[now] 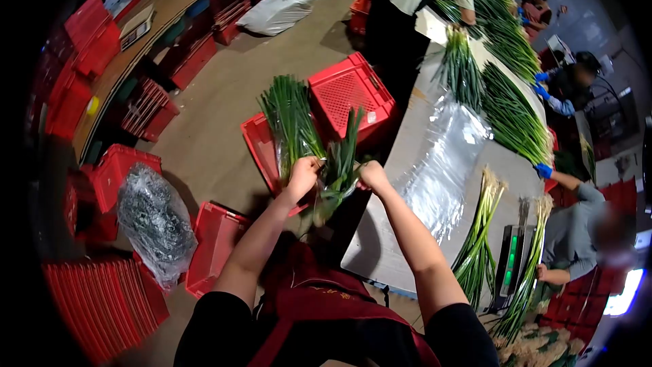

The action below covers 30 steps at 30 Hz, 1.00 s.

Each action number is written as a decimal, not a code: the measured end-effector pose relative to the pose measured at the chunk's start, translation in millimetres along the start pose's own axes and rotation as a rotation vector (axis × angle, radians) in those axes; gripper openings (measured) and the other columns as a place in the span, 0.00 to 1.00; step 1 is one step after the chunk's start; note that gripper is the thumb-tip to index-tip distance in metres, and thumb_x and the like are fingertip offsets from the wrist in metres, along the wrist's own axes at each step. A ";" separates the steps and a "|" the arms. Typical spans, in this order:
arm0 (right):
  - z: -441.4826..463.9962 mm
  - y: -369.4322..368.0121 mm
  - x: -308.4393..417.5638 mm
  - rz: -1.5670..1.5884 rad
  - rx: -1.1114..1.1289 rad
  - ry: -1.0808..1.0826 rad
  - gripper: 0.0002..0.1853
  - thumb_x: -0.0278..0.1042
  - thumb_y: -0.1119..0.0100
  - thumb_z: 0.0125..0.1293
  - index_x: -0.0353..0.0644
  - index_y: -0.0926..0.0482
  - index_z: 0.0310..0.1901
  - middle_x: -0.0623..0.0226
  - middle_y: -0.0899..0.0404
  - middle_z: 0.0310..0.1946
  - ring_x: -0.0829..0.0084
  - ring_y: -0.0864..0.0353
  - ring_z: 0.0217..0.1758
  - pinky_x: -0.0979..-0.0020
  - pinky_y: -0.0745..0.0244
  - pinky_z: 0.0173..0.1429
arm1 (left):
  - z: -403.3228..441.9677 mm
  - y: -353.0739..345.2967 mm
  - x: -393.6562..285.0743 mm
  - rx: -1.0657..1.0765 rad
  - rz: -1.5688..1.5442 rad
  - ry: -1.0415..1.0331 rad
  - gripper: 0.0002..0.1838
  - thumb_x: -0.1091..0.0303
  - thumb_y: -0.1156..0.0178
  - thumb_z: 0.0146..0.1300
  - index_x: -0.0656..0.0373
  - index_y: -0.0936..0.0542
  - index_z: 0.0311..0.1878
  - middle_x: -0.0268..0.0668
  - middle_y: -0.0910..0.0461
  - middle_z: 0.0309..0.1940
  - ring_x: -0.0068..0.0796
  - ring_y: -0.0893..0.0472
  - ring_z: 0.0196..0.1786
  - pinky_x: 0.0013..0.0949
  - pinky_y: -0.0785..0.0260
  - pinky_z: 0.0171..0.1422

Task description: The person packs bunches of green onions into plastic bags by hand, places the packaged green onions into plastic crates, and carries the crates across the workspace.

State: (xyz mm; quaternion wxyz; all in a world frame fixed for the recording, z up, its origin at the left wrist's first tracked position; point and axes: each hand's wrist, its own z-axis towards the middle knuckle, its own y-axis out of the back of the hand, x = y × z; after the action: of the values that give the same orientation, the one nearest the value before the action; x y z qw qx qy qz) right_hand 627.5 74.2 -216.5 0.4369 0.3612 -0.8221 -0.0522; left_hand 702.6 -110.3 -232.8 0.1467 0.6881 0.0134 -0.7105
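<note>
A clear plastic bag (327, 200) with a bunch of green onions (348, 149) in it hangs in front of me, off the table's left edge. My left hand (305, 175) is closed on the bag's left side. On its right side, my right hand (371, 176) grips the bag's edge. Leafy green tops stick up between my hands. Just beyond my left hand, another green onion bunch (291, 119) in clear plastic lies in a red crate (257, 137).
A table (373, 248) at my right bears clear plastic bags (445, 163) and long green onion bunches (509, 115). A red crate (350, 95) stands beside it. A filled plastic sack (156, 221) rests among crates at left. Several co-workers stand around the table.
</note>
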 end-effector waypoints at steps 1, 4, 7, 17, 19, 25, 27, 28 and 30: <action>10.8 -2.9 -2.7 0.115 -0.001 0.147 0.14 0.32 0.53 0.54 0.38 0.29 0.14 0.63 0.33 0.07 0.74 0.38 0.07 0.73 0.45 0.12 | -5.2 7.5 27.4 0.000 -0.287 0.121 0.08 0.75 0.53 0.58 0.64 0.24 0.29 0.31 0.30 0.14 0.19 0.30 0.18 0.24 0.39 0.22; -7.4 -26.8 -2.9 0.517 0.276 0.107 0.11 0.32 0.49 0.53 0.38 0.27 0.16 0.69 0.31 0.08 0.79 0.38 0.08 0.77 0.45 0.13 | -26.5 27.9 23.9 -0.091 -0.453 0.297 0.09 0.79 0.58 0.57 0.64 0.27 0.28 0.32 0.31 0.14 0.19 0.32 0.12 0.24 0.39 0.17; -41.9 -31.2 24.2 0.139 0.260 0.073 0.09 0.27 0.55 0.50 0.38 0.25 0.20 0.66 0.30 0.10 0.76 0.35 0.08 0.76 0.40 0.13 | -45.1 51.3 45.3 0.083 -0.401 0.555 0.06 0.78 0.56 0.58 0.60 0.28 0.29 0.32 0.31 0.13 0.23 0.31 0.11 0.26 0.40 0.14; -21.3 -48.7 96.0 1.241 0.577 0.332 0.27 0.49 0.59 0.66 0.40 0.45 0.59 0.57 0.37 0.57 0.64 0.34 0.57 0.61 0.38 0.60 | 74.5 131.8 -18.1 -0.382 -0.920 0.280 0.14 0.55 0.52 0.59 0.53 0.29 0.43 0.30 0.30 0.36 0.22 0.34 0.37 0.28 0.43 0.44; -21.5 -25.4 95.5 1.144 0.299 0.417 0.25 0.46 0.57 0.65 0.42 0.45 0.59 0.60 0.35 0.53 0.66 0.32 0.53 0.66 0.35 0.55 | 104.1 128.3 -37.9 -0.684 -0.818 0.258 0.17 0.56 0.42 0.53 0.54 0.29 0.42 0.31 0.30 0.42 0.27 0.34 0.55 0.35 0.49 0.63; -54.4 31.9 -57.1 0.927 0.081 0.310 0.12 0.39 0.51 0.63 0.39 0.30 0.41 0.68 0.25 0.30 0.79 0.27 0.28 0.79 0.31 0.35 | 63.2 -18.7 45.9 -0.026 -0.336 0.178 0.06 0.67 0.51 0.59 0.57 0.31 0.38 0.35 0.28 0.33 0.23 0.28 0.34 0.27 0.34 0.41; -77.6 36.8 -140.9 0.919 -0.226 0.066 0.12 0.34 0.48 0.61 0.37 0.30 0.42 0.66 0.24 0.27 0.78 0.24 0.31 0.78 0.30 0.35 | -3.1 -114.4 73.6 0.488 -0.107 -0.104 0.06 0.69 0.47 0.56 0.59 0.28 0.36 0.35 0.28 0.32 0.25 0.28 0.36 0.27 0.34 0.45; -96.7 53.4 -171.8 0.895 -0.352 -0.106 0.13 0.32 0.47 0.59 0.36 0.30 0.43 0.65 0.24 0.28 0.77 0.24 0.31 0.77 0.29 0.36 | -35.2 -148.2 68.2 0.702 -0.036 0.011 0.12 0.68 0.44 0.54 0.59 0.27 0.42 0.38 0.26 0.39 0.30 0.27 0.44 0.28 0.36 0.50; -120.8 94.3 -237.1 0.865 -0.612 -0.199 0.13 0.32 0.46 0.57 0.37 0.30 0.42 0.65 0.24 0.29 0.77 0.24 0.30 0.77 0.29 0.33 | -48.3 -191.9 21.3 0.976 0.396 -0.479 0.19 0.64 0.42 0.52 0.57 0.28 0.48 0.42 0.30 0.50 0.33 0.32 0.56 0.35 0.40 0.57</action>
State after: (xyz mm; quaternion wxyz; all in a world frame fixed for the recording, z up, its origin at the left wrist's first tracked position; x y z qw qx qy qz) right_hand 751.9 322.8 -266.1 0.4236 -0.1610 -0.8806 -0.1386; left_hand 705.9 79.8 -291.3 -0.0586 0.4855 -0.4783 -0.7295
